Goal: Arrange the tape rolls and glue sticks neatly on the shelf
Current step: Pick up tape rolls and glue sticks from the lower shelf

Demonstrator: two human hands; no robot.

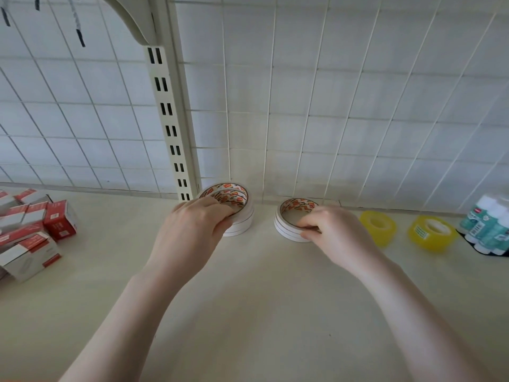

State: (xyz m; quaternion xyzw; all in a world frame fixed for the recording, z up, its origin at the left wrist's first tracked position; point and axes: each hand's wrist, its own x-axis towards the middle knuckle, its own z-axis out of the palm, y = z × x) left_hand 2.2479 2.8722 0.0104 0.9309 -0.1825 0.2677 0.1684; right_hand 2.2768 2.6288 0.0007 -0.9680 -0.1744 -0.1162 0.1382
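Both hands were squaring up white tape stacks on the shelf [261,299]. The left hand [192,224] gripped a tilted top roll on the left stack [237,216]; the right hand [330,230] pinched the flat right stack [286,224], holes facing up. Next, I judge, the tilted roll needed seating flat. Right of the right fingers lay yellow tape rolls [378,226], then glue sticks [487,224].

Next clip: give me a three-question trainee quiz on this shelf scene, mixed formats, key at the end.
1. True or false: each hand holds a stack of white tape rolls.
2. How many yellow tape rolls lie on the shelf?
3. The glue sticks stand at the: A) far left B) far right C) centre.

Key:
1. True: left hand on the left stack, right hand on the right stack.
2. Two.
3. B; red boxes lie left.
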